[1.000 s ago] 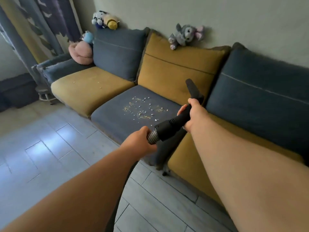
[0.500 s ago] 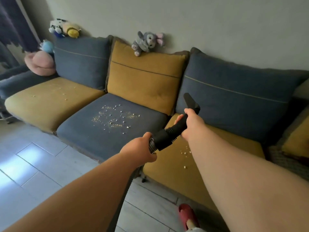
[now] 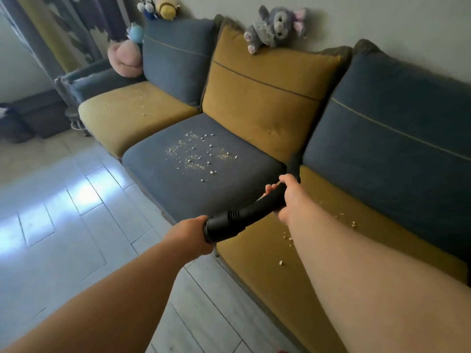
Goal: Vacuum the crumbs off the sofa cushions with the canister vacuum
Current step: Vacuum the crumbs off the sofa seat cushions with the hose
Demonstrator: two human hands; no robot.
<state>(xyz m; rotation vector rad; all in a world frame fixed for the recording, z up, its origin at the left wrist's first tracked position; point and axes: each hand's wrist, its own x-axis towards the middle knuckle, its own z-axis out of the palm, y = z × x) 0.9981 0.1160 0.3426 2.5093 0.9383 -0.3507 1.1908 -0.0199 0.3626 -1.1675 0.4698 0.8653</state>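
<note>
Both my hands grip the black vacuum hose (image 3: 239, 219). My left hand (image 3: 190, 235) is closed around its lower end and my right hand (image 3: 289, 197) holds it higher up. The black nozzle tip (image 3: 294, 163) pokes out past my right hand, over the gap between the blue seat cushion (image 3: 163, 164) and the near yellow seat cushion (image 3: 254, 253). A patch of pale crumbs (image 3: 197, 154) lies in the middle of the blue cushion. A few crumbs (image 3: 288, 238) dot the near yellow cushion. The far yellow seat cushion (image 3: 119, 115) has scattered crumbs too.
Blue and yellow back cushions line the wall. A grey plush rabbit (image 3: 275, 24) sits on the yellow back cushion (image 3: 265, 98). More plush toys (image 3: 158, 7) and a pink plush (image 3: 125, 58) are at the sofa's far end. Pale tiled floor (image 3: 63, 212) lies to the left.
My view has swung left and tilted, so the sofa sits further right. The nozzle tip has dropped lower, toward the seat cushions. Both hands keep their hold on the hose.
</note>
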